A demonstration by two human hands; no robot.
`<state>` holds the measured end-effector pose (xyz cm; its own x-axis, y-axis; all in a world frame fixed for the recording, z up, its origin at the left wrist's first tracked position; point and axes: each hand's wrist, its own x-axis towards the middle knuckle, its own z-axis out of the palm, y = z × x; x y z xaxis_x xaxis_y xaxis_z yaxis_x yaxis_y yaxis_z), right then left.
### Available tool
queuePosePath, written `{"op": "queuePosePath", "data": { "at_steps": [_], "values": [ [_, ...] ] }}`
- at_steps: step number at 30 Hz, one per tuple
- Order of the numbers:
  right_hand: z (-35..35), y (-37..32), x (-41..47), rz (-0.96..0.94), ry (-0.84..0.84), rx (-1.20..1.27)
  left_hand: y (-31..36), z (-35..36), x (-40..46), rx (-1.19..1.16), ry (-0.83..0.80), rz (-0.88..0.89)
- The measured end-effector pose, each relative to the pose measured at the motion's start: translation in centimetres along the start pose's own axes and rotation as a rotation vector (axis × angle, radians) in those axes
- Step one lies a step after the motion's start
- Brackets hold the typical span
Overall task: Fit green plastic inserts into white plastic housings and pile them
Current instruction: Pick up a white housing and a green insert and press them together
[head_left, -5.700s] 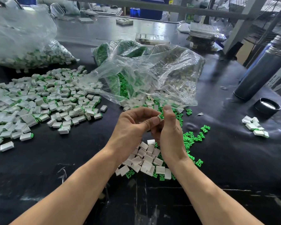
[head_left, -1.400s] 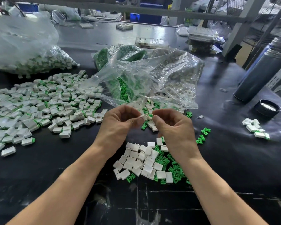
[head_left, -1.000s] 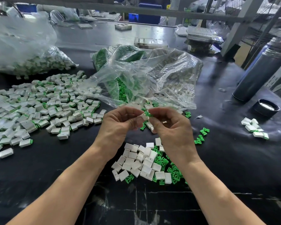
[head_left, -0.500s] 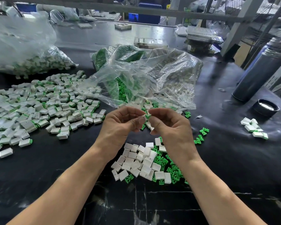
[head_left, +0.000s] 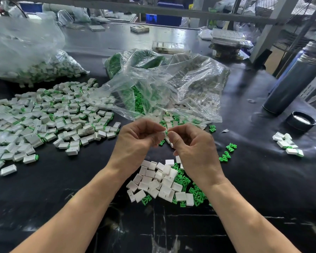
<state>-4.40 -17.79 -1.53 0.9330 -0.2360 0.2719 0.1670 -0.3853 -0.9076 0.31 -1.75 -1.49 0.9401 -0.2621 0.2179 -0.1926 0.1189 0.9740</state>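
Pinching hard at chest height now, the left hand and the right hand meet fingertip to fingertip over the black table, and between them sits one small white housing with a sliver of green insert showing at its edge. Both hands are curled tight around that little pair, thumbs and forefingers doing the work (how far the insert is seated, I can't tell, the fingers hide most of it). My worry from here: push it in crooked and the green piece could jam or pop free, and anything dropped lands straight in the loose white housings and loose green inserts heaped just below the wrists, where it would vanish among its twins. A careless right wrist could also sweep that heap about. Off to the left lies the big finished pile, white bodies with green ends, well apart from the hands, so the done piece has a fair reach across open table to get there. Behind the hands a crumpled clear plastic bag spills more parts and crowds the far side; another bag of parts sits far left. At right, a dark flask, its cap and a few stray assembled pieces.
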Motion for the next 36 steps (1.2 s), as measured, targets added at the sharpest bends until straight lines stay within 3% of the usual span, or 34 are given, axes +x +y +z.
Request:
{"op": "queuePosePath", "data": {
  "at_steps": [10,27,36],
  "values": [
    [-0.3,-0.4,-0.1,-0.035,-0.074,-0.118,0.2,-0.6,0.1,0.159,-0.043,0.047],
    [-0.1,-1.0,-0.7,0.05,-0.123,-0.077,0.9,-0.8,-0.3,0.177,-0.081,0.026],
    [-0.2,-1.4,0.3,0.162,-0.024,0.294,0.7,0.5,0.1,0.027,0.0,0.009]
  ]
}}
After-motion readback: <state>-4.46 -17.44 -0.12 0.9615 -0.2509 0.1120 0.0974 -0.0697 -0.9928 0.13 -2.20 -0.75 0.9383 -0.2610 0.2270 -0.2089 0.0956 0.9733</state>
